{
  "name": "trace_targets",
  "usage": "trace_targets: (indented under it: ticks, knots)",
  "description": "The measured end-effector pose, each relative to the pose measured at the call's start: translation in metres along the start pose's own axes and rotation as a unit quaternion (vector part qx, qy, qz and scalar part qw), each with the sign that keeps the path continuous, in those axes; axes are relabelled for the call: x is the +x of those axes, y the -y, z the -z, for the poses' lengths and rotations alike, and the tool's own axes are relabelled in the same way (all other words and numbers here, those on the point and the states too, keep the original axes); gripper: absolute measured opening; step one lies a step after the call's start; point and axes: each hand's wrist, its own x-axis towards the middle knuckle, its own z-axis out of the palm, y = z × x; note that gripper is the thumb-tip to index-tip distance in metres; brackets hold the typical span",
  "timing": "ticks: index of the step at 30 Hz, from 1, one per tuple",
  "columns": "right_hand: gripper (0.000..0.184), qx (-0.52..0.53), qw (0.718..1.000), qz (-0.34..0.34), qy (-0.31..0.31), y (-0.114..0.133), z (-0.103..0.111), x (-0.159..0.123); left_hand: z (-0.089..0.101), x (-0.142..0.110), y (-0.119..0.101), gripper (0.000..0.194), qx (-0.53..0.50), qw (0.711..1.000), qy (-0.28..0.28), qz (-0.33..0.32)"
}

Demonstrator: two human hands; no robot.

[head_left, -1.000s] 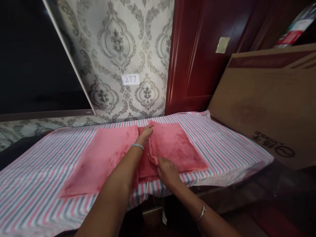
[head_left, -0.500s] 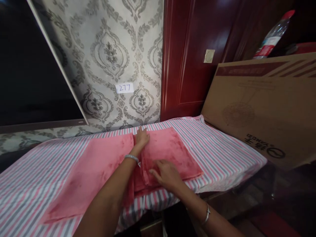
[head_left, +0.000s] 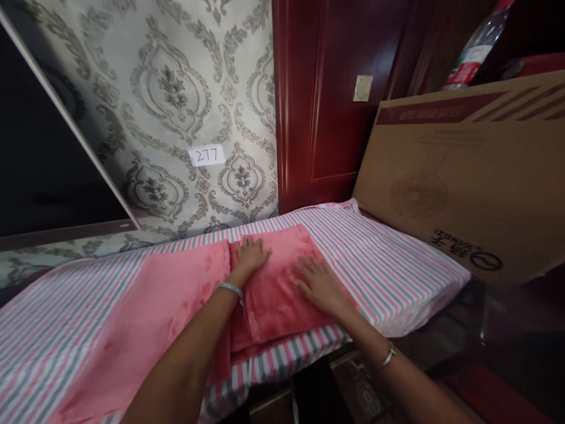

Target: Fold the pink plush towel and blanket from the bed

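Note:
A pink plush cloth (head_left: 176, 294) lies spread on a striped sheet, its right part folded into a layered flap (head_left: 282, 306). My left hand (head_left: 252, 255) rests on the upper left of this folded part, fingers spread and palm down. Lower and to the right, my right hand (head_left: 321, 285) lies flat on the same layer with its fingers stretched out. Neither hand grips anything. Both forearms reach in from the bottom, and the left one covers some of the cloth between the two halves.
The pink, grey and white striped sheet (head_left: 379, 265) covers the table. A large cardboard box (head_left: 477, 194) stands at the right, with a plastic bottle (head_left: 474, 59) on it. At the left is a dark screen (head_left: 48, 147). A paper label (head_left: 207, 155) marks the patterned wall.
My right hand has slid up and to the right across the folded cloth, its fingers straightening. My left hand has moved slightly onto the fold and spread out. The view has shifted a little.

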Motion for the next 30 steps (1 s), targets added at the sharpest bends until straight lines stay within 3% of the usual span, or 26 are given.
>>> trace_targets:
  ticks: [4,7,11,13,16,18,21,26,30]
  knots:
    - [0.064,-0.046,0.998,-0.051,0.013,-0.031,-0.009,0.005,-0.011,-0.006,-0.007,0.067,-0.018,0.998,-0.032,-0.044]
    - [0.069,-0.033,0.998,-0.037,0.050,-0.040,-0.025,0.002,-0.023,-0.009,-0.005,0.070,-0.034,0.999,-0.002,-0.038]
    - [0.069,-0.025,0.999,-0.028,0.040,-0.040,-0.032,0.000,-0.014,-0.001,-0.013,0.069,-0.029,0.999,0.015,-0.023]
    - [0.069,-0.021,0.999,-0.024,0.028,-0.040,-0.032,0.001,-0.005,0.009,-0.029,0.064,-0.041,0.997,0.008,-0.061]
    - [0.068,-0.016,0.999,-0.030,0.019,-0.039,-0.033,0.000,0.002,0.030,-0.063,0.058,-0.078,0.981,0.064,-0.167]
    - [0.069,-0.013,0.999,-0.034,0.021,-0.039,-0.033,0.000,-0.002,0.046,-0.086,0.055,-0.091,0.968,0.098,-0.210]
    - [0.070,-0.012,0.999,-0.038,0.027,-0.038,-0.031,-0.001,-0.015,0.064,-0.106,0.055,-0.093,0.965,0.095,-0.225]
    - [0.070,-0.008,0.999,-0.036,0.040,-0.039,-0.031,-0.001,-0.040,0.067,-0.104,0.061,-0.091,0.974,0.063,-0.198]
    - [0.069,-0.003,0.999,-0.035,0.029,-0.043,-0.038,-0.001,-0.047,0.063,-0.098,0.062,-0.097,0.972,0.048,-0.211]
